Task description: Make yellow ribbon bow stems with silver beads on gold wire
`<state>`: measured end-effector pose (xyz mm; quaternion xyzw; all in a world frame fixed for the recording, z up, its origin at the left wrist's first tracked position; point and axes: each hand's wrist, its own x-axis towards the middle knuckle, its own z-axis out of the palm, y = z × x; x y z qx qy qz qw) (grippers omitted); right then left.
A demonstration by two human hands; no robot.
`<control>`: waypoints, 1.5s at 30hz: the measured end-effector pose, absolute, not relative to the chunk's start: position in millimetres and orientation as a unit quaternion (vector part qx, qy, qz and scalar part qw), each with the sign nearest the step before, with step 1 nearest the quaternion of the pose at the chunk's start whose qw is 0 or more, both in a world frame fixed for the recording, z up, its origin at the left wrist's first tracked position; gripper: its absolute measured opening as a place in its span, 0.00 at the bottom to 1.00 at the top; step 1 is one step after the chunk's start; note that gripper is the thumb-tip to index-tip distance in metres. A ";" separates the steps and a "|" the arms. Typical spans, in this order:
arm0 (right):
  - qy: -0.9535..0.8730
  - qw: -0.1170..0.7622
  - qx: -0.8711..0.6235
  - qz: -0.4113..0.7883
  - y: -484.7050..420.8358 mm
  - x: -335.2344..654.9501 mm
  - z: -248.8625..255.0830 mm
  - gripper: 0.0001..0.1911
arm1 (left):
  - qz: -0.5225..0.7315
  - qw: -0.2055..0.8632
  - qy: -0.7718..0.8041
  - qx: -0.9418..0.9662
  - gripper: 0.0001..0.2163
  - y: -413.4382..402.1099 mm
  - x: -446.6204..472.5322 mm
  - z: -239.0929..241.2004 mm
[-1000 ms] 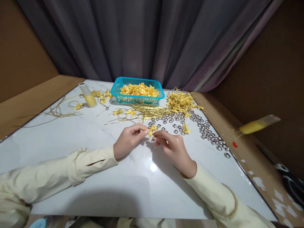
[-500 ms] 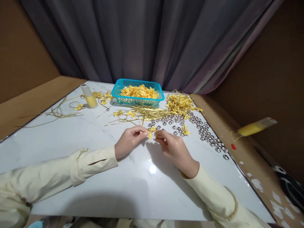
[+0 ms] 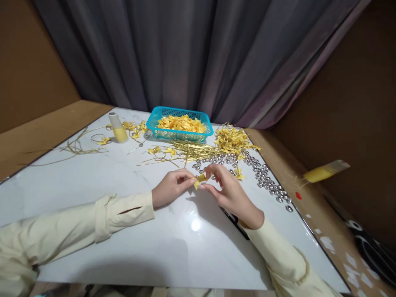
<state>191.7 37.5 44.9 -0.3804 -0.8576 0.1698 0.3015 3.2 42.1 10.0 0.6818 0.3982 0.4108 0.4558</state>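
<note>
Between my two hands is a small yellow ribbon bow [image 3: 200, 180], held above the white tabletop. My left hand [image 3: 171, 187] pinches its left end between thumb and forefinger. From the other side, my right hand [image 3: 232, 194] curves around the bow, with the forefinger at its upper right and the thumb at its lower edge. Beyond my fingers lie small silver metal pieces [image 3: 269, 179], scattered thickly to the right. Another yellow bow [image 3: 239, 173] rests just past my right hand. A bundle of gold ties [image 3: 194, 151] lies behind them.
A turquoise basket [image 3: 181, 135] full of yellow bows stands at the back, beside a pile of bows with gold ties [image 3: 233, 139]. A bottle [image 3: 118, 128] stands at left. A yellow container [image 3: 326, 171] and scissors [image 3: 371, 247] are at right. A thin black object [image 3: 235, 222] lies under my right wrist.
My right thumb and forefinger have spread apart and moved onto the bow. The bow has tilted and shifted slightly nearer. The thin black object now shows below my right hand.
</note>
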 end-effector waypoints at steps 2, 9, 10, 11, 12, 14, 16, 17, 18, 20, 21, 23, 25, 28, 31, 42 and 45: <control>-0.858 0.308 -0.368 0.181 39.1 190.8 45.5 0.10 | 0.402 0.457 0.385 0.694 0.10 41.7 3.6 9.0; -0.872 0.251 -0.365 0.207 40.8 186.6 39.8 0.08 | 0.367 0.499 0.327 0.714 0.08 41.5 3.3 5.0; -0.874 0.240 -0.358 0.223 40.6 186.3 40.1 0.09 | 0.358 0.502 0.323 0.718 0.08 42.1 2.8 4.5; -0.875 0.231 -0.350 0.242 40.4 186.0 40.5 0.11 | 0.348 0.503 0.321 0.723 0.08 42.7 2.3 4.2; -0.874 0.223 -0.341 0.264 40.2 185.8 41.1 0.11 | 0.339 0.504 0.319 0.728 0.07 43.2 1.8 4.1; -0.868 0.208 -0.329 0.308 40.0 185.5 42.5 0.11 | 0.323 0.515 0.312 0.730 0.07 43.4 1.0 4.5; -0.857 0.197 -0.322 0.352 40.0 185.4 43.7 0.11 | 0.307 0.557 0.295 0.713 0.08 42.4 0.8 5.2; -0.850 0.196 -0.318 0.372 40.0 185.4 44.2 0.11 | 0.297 0.587 0.283 0.698 0.09 41.6 0.9 5.5; -0.842 0.198 -0.314 0.390 40.1 185.5 44.6 0.11 | 0.288 0.616 0.270 0.682 0.10 40.7 1.1 5.7; -0.827 0.207 -0.311 0.420 40.3 185.5 44.8 0.12 | 0.279 0.654 0.252 0.657 0.11 39.3 1.7 5.9; -0.819 0.213 -0.312 0.431 40.3 185.5 44.5 0.12 | 0.275 0.661 0.251 0.651 0.12 39.0 2.0 5.9; -0.806 0.229 -0.316 0.445 40.2 185.4 43.1 0.11 | 0.278 0.654 0.262 0.653 0.12 39.4 2.2 6.2; -0.797 0.252 -0.317 0.449 39.7 185.1 40.8 0.10 | 0.288 0.625 0.285 0.667 0.11 40.6 2.1 6.9; -0.793 0.291 -0.320 0.429 38.0 184.2 38.2 0.10 | 0.298 0.593 0.314 0.679 0.09 41.5 2.2 8.6; -0.788 0.316 -0.336 0.408 35.4 183.0 38.2 0.09 | 0.300 0.619 0.315 0.654 0.09 39.7 3.0 10.6; -0.813 0.349 -0.342 0.317 38.2 184.3 35.0 0.08 | 0.299 0.740 0.328 0.506 0.16 32.8 8.3 10.4; -0.813 0.317 -0.342 0.348 41.1 186.5 39.4 0.06 | 0.298 0.741 0.332 0.502 0.16 32.8 8.2 11.2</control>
